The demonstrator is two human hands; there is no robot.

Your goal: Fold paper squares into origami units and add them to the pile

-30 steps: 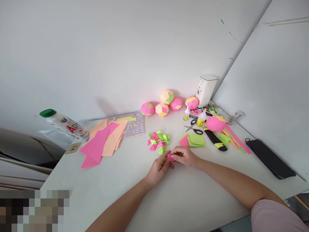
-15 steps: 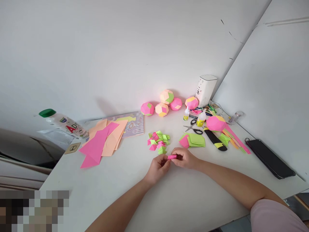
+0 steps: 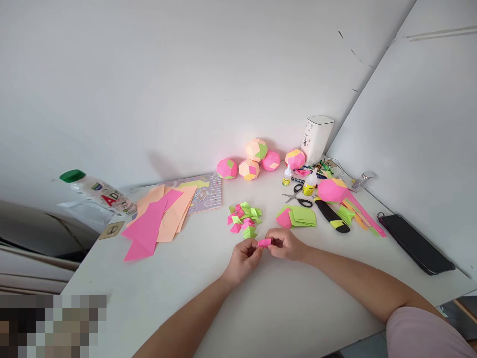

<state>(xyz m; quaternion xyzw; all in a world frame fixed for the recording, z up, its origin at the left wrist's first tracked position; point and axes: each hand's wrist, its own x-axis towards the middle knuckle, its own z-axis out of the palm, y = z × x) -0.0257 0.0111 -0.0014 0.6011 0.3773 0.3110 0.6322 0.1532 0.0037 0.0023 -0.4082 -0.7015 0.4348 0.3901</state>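
Both my hands meet over the middle of the white table point(image 3: 179, 293), pinching a small folded pink paper piece point(image 3: 264, 242) between them. My left hand point(image 3: 243, 260) grips its left end with curled fingers. My right hand point(image 3: 286, 244) pinches its right end. Just behind the hands lies a heap of small folded pink and green paper units point(image 3: 244, 219). To the right of that heap is a stack of green and pink paper squares point(image 3: 298, 216).
Pink and orange sheets point(image 3: 160, 216) lie at the left by a tilted green-capped bottle point(image 3: 97, 189). Several paper balls point(image 3: 257, 161), glue bottles point(image 3: 310, 184), scissors point(image 3: 300, 197), a black-yellow cutter point(image 3: 331, 215), a white box point(image 3: 316, 139) and a black phone point(image 3: 415, 243) fill the back and right.
The pink piece has risen slightly off the table and turned lengthwise between my fingertips. Both hands shifted a little away from me; the arms stay where they were.
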